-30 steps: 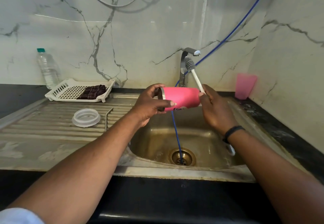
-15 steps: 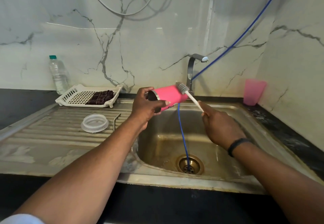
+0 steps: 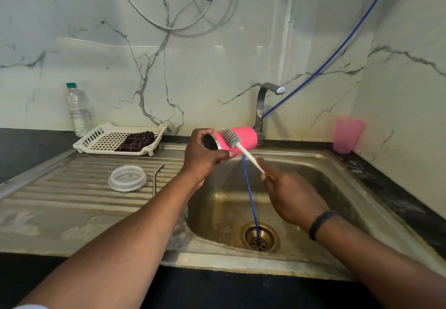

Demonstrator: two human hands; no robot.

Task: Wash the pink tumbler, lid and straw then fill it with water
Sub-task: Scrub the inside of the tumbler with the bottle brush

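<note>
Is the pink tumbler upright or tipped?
Tipped on its side: the pink tumbler lies roughly level in the left hand, open mouth pointing left.

Tumbler (image 3: 237, 139) held sideways above the sink (image 3: 337, 163), brush (image 3: 230, 137) laid against it, lid (image 3: 127, 177) left of the grip, tap (image 3: 261, 108) behind.

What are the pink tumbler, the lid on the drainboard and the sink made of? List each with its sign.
Pink tumbler: probably steel under a matte pink coating; a bare silvery rim shows at its mouth.
Lid: clear plastic, by its see-through, slightly cloudy look.
Sink: stainless steel, dull and stained; brushed grey metal with pressed drainboard ridges.
</note>
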